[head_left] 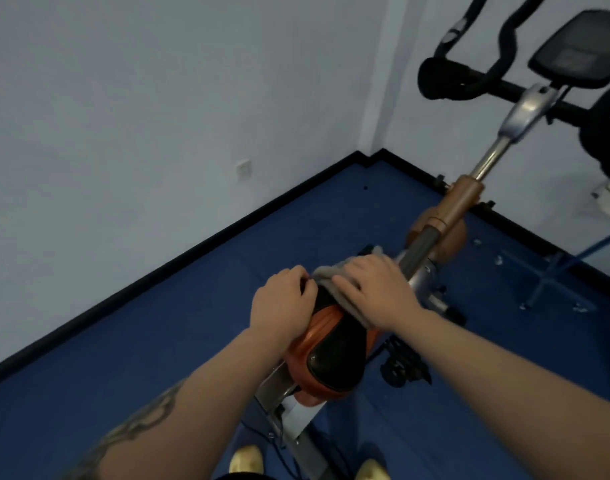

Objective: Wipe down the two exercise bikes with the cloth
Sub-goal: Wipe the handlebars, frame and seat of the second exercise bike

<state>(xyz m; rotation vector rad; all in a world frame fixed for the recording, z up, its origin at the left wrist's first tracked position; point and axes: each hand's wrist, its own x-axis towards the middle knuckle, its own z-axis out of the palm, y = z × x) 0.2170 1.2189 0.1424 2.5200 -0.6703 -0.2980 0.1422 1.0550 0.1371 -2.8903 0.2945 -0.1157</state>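
Flat on the grey cloth (331, 271), the right hand (376, 289) presses it down onto the front half of the bike saddle (334, 351), fingers straight and spread, not curled round anything. At the saddle's left edge the left hand (282, 303) has its fingers curled over the rim, gripping the seat; its fingertips lie just beside the near edge of the cloth. The cloth is bunched and folded under the right palm, with a strip showing below the wrist and a corner sticking up beyond the fingers.

The saddle is black on top with orange sides and sits on a metal rail (279, 386) that runs down toward the person's feet. Ahead of it the exercise bike (459, 209) carries a brown frame column and a silver stem rising to black padded handlebars (469, 77) and a dark console screen (577, 53) at the upper right. A black pedal (404, 368) hangs to the right of the saddle, below it.

Blue flooring (158, 341) meets pale walls (158, 98) along a black skirting board. A wall socket (244, 169) sits low on the left wall. A dark tattoo marks the left forearm (151, 410). Two light-coloured shoes (246, 460) show at the bottom edge.
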